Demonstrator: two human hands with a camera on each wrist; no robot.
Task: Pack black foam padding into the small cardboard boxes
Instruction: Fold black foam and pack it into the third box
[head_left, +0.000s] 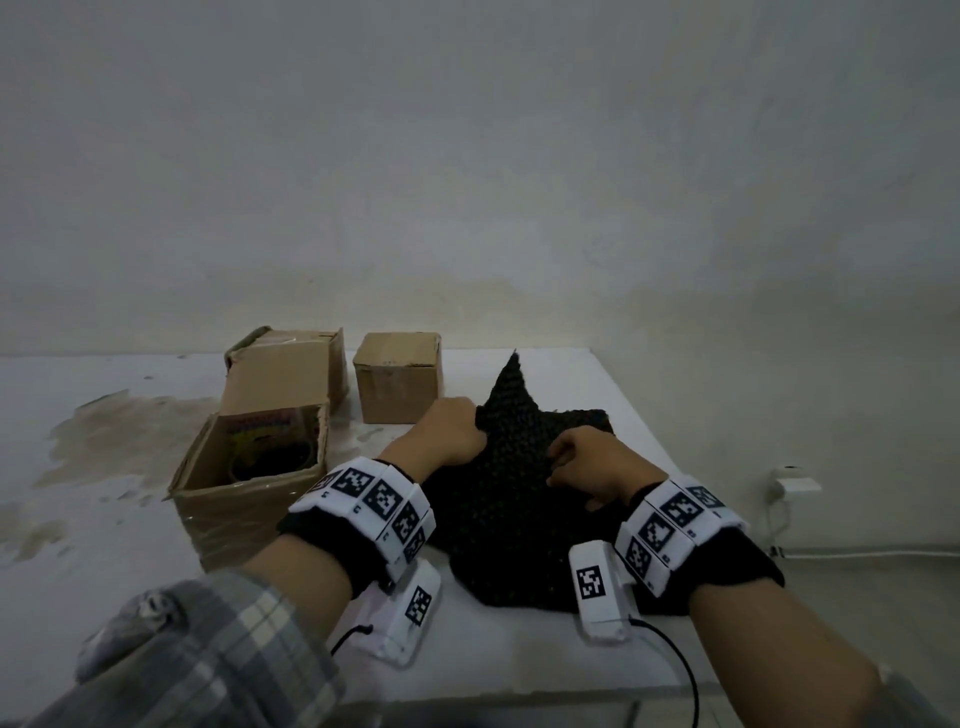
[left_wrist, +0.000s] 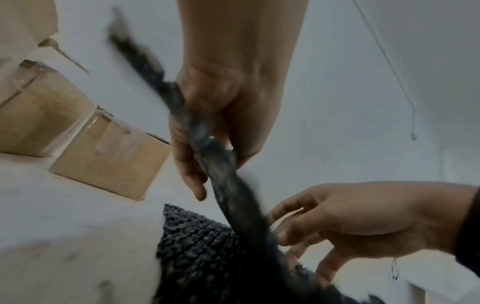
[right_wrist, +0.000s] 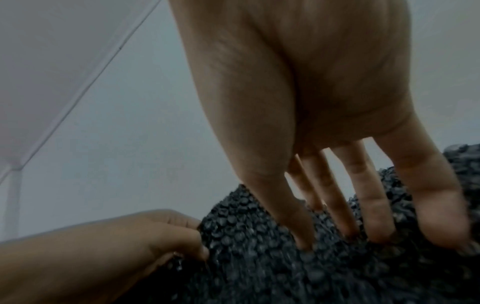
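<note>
Black bubbly foam padding (head_left: 519, 499) lies heaped on the white table's right part. My left hand (head_left: 452, 436) grips the left edge of the top sheet (left_wrist: 228, 185) and lifts it, so one corner (head_left: 511, 384) stands up. My right hand (head_left: 576, 462) rests on the same sheet, its straight fingers (right_wrist: 374, 207) pressing their tips into the foam (right_wrist: 259, 257). An open cardboard box (head_left: 249, 499) stands left of my left wrist, with something colourful inside. A small closed box (head_left: 397, 376) sits behind the left hand.
A third cardboard box (head_left: 291, 364) with a raised flap stands behind the open one. A brown stain (head_left: 119, 431) marks the table (head_left: 104, 545) at far left. The table's right edge runs close past the foam. A wall socket and white cable (head_left: 789, 488) are low on the right.
</note>
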